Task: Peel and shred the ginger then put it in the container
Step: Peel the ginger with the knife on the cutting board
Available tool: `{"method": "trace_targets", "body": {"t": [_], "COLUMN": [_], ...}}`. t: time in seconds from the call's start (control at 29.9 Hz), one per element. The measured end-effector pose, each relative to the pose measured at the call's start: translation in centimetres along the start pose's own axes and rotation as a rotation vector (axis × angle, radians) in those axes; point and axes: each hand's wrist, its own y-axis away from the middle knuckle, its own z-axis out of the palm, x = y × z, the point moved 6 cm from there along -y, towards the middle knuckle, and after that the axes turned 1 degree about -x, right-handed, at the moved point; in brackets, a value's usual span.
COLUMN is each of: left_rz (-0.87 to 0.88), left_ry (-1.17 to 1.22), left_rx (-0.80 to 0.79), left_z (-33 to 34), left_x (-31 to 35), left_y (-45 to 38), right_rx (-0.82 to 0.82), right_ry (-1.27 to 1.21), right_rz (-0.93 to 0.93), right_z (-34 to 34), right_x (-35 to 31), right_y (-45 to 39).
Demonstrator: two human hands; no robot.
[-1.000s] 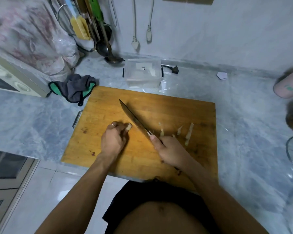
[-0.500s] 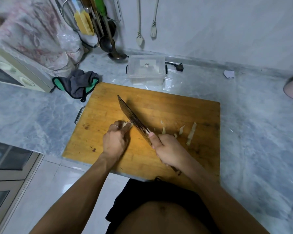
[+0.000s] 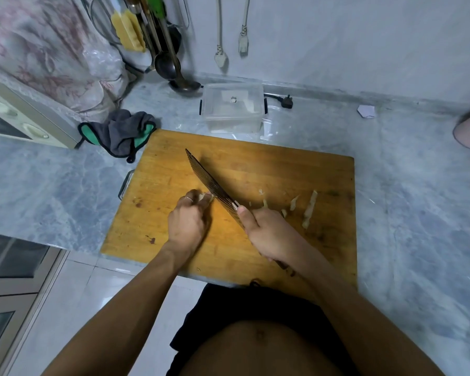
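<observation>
Knife (image 3: 215, 185) is now hard against the ginger (image 3: 203, 197): a second ago the blade sat just clear of the piece with a visible gap, half a second ago it closed in, and now the flat of the blade touches the left hand's fingertips (image 3: 208, 198) right at the cut line. Left hand (image 3: 187, 223) grip: fingers curled over the ginger, pinning it to the cutting board (image 3: 255, 169) a little left of the board's centre (only a pale sliver of the piece shows past the knuckles). Right hand (image 3: 272, 234) grip: clenched round the knife handle, thumb up along the blade's base. Cut strips (image 3: 308, 210) lie unchanged toward the board's right edge, a few smaller bits between them and the right hand. Container (image 3: 232, 107) sits on the bench (image 3: 404, 185) just beyond the board's far edge, lid off as far as I can tell, with what may be some pale pieces inside (too hazy to call). My read: mid-slice, shredding under way, small piece left, transfer to the container not yet done for the board's strips. Risk is fingertips that close to the edge as the piece gets shorter.
</observation>
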Motion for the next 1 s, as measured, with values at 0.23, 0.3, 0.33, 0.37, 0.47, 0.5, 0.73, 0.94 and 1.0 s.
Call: {"method": "trace_targets", "body": {"t": [0.23,0.3,0.33,0.37,0.47,0.5,0.73,0.94,1.0], "left_rz": [0.04,0.05,0.052,0.052,0.057,0.055,0.046,0.011,0.012], "left_ry": [-0.021,-0.015,-0.006,0.005,0.007,0.01,0.06,0.224,0.266], "left_rx": [0.02,0.022,0.024,0.029,0.046,0.049,0.077,0.104,0.134], "left_z": [0.6,0.7,0.7,0.7,0.8,0.8,0.5,0.0,-0.3], "left_x": [-0.1,-0.1,-0.2,-0.2,-0.2,-0.3,0.0,-0.3,-0.8], "left_y": [-0.4,-0.4,-0.4,-0.4,-0.4,-0.5,0.1,0.2,0.2], "right_rx": [-0.009,-0.011,-0.011,-0.009,0.002,0.006,0.017,0.073,0.079], "right_ry": [-0.003,0.002,0.0,-0.008,-0.055,-0.073,-0.09,-0.051,-0.044], "right_rz": [-0.033,-0.031,-0.031,-0.03,-0.009,0.001,0.0,-0.012,-0.006], "right_z": [-0.3,-0.2,-0.1,0.0,0.3,0.5,1.6,1.2,0.8], "right_x": [-0.2,-0.3,-0.3,-0.3,0.0,0.1,0.8,1.1,1.5], "right_y": [-0.3,-0.5,-0.7,-0.7,-1.1,-1.2,-1.6,-1.4,-1.2]}}
